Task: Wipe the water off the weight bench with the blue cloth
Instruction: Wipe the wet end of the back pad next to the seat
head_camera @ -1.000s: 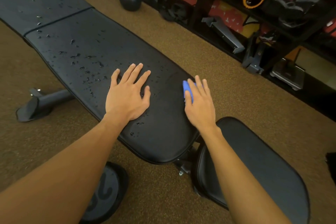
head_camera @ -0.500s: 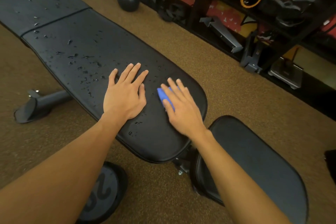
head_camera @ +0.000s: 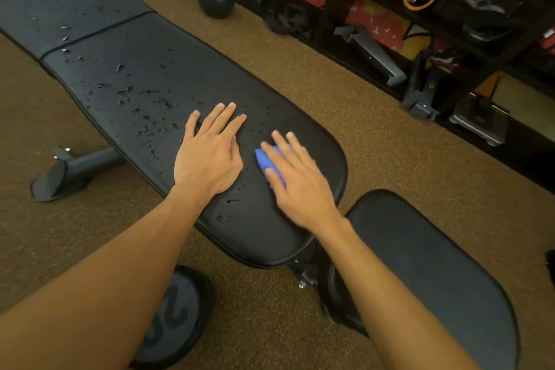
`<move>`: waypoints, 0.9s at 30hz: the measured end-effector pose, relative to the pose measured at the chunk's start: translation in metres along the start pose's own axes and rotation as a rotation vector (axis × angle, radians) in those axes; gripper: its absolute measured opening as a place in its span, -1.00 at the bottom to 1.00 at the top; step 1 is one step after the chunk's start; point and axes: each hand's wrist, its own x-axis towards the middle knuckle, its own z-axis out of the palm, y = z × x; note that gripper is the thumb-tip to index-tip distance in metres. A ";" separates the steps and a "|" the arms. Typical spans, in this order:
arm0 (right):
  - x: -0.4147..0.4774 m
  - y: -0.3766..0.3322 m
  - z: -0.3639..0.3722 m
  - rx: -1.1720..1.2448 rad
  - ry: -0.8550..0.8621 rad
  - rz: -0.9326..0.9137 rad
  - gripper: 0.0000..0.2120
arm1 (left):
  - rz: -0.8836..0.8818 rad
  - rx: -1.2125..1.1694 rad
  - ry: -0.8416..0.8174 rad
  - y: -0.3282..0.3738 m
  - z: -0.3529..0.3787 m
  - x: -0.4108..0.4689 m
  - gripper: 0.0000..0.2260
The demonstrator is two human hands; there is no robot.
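Right hand, grip flat and spread pressing cloth on surface, has slid from well right of left hand to just beside it, so that strip looks wiped; drops beyond flat left hand still need passes.

Brown carpet floor; dark equipment shelf along far side.

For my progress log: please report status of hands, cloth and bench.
Left hand flat on weight bench, empty. Right hand presses blue cloth on it. Water drops beyond left hand, which lies in cloth's path.
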 end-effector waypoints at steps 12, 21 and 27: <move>0.010 0.056 -0.023 0.330 0.153 0.778 -0.51 | -0.022 0.059 -0.051 0.006 0.001 0.007 -0.45; 0.069 0.110 -0.035 0.802 0.027 1.031 -0.69 | -0.020 0.065 -0.011 0.009 0.003 0.012 -0.46; 0.101 0.111 -0.041 0.803 -0.046 0.697 -0.82 | -0.016 0.071 -0.005 0.008 0.003 0.013 -0.46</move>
